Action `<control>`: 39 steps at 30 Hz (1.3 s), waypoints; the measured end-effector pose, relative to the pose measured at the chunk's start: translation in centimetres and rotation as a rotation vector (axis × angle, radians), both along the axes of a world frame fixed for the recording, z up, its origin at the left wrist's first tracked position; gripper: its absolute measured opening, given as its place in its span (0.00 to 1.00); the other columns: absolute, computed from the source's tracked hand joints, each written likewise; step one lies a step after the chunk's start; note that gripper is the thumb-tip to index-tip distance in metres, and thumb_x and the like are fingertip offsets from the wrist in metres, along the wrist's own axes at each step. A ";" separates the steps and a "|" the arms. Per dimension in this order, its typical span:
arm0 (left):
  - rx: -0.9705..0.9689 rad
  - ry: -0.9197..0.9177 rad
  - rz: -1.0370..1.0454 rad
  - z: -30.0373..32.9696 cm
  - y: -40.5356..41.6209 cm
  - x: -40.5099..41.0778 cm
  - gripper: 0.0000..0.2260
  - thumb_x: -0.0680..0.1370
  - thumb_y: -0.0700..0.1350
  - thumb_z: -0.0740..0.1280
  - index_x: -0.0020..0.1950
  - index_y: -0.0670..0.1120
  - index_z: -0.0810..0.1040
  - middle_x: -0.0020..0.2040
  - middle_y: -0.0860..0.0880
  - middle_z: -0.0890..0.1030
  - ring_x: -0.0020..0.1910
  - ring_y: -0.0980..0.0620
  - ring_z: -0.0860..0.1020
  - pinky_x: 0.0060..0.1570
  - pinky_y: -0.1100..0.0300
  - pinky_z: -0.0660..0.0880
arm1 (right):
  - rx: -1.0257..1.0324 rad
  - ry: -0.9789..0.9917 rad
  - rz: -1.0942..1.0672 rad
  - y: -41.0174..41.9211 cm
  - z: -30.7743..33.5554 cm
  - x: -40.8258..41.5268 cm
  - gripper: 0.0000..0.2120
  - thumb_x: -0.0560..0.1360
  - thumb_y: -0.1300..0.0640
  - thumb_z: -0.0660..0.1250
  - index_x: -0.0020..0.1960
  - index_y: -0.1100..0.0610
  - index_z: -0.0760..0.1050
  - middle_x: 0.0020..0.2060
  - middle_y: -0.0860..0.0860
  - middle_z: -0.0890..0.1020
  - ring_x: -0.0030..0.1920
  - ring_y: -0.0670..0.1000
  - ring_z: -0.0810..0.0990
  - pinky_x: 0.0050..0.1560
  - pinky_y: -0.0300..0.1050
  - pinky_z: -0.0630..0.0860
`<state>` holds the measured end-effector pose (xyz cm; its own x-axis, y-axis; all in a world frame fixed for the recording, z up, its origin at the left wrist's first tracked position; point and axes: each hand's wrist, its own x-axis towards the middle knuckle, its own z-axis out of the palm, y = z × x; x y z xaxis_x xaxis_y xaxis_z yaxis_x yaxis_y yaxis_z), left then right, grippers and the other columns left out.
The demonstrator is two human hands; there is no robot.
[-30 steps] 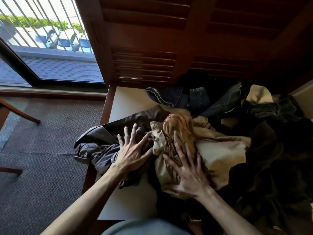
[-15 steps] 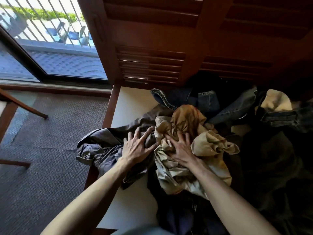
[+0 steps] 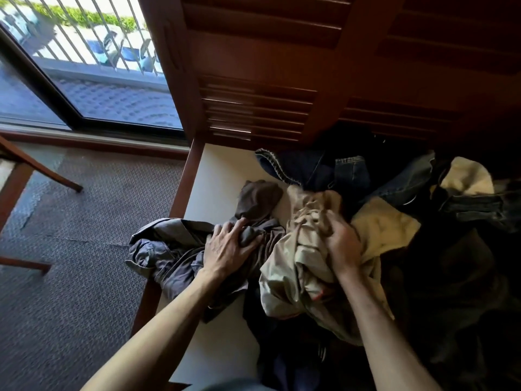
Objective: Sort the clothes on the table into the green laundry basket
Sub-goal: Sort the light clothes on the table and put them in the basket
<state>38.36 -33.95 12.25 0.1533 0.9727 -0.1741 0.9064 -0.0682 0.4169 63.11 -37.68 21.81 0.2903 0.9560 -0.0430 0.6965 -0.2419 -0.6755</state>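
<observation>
I see the left hand bunching the grey garment at nine o'clock of the pile, fingers curled into the cloth — the right hand grips the beige garment just beside it, both lying on the white table. Jeans lie at twelve o'clock.

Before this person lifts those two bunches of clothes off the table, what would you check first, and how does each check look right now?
1. Left hand grips the crumpled grey-brown garment: ok.
2. Right hand grips the wrinkled beige garment: ok.
3. Grey-brown garment fully on the white table: not ok, part hangs over the left edge.
4. Beige garment free of the dark clothes pile: cannot tell, they overlap.
5. Green laundry basket located: not ok, none in view.
</observation>
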 end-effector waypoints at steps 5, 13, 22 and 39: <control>0.010 -0.002 0.008 0.2 -0.4 0.0 0.32 0.73 0.76 0.55 0.72 0.61 0.67 0.66 0.51 0.76 0.65 0.44 0.71 0.61 0.47 0.72 | 0.121 -0.435 -0.027 -6.5 3.7 0.7 0.25 0.78 0.56 0.59 0.74 0.39 0.68 0.62 0.55 0.71 0.63 0.61 0.71 0.60 0.57 0.75; 0.003 -0.013 -0.012 0.9 -1.1 -0.2 0.27 0.73 0.76 0.55 0.65 0.62 0.68 0.65 0.50 0.76 0.64 0.43 0.72 0.60 0.45 0.71 | -0.390 -0.161 0.213 -11.6 -0.7 -2.5 0.27 0.74 0.31 0.50 0.66 0.40 0.75 0.72 0.55 0.69 0.73 0.61 0.60 0.75 0.57 0.59; 0.094 -0.003 -0.068 1.8 -3.7 -0.7 0.26 0.75 0.73 0.56 0.65 0.59 0.69 0.54 0.48 0.81 0.57 0.44 0.78 0.52 0.49 0.76 | -0.393 -0.649 0.348 -13.6 -6.1 -5.4 0.28 0.66 0.27 0.65 0.59 0.42 0.80 0.61 0.57 0.76 0.63 0.64 0.68 0.52 0.76 0.75; 0.334 -0.291 -0.144 13.0 -9.1 -2.0 0.24 0.77 0.65 0.64 0.72 0.60 0.69 0.64 0.54 0.79 0.59 0.49 0.78 0.52 0.53 0.76 | 0.064 -0.143 0.104 -12.8 2.2 -3.8 0.29 0.77 0.39 0.57 0.71 0.55 0.73 0.64 0.54 0.80 0.66 0.56 0.76 0.64 0.49 0.72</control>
<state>36.37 -43.01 25.24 0.2870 0.9335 0.2149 0.7267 -0.3583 0.5861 59.34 -50.47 24.00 0.1881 0.9807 0.0535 0.8059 -0.1230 -0.5791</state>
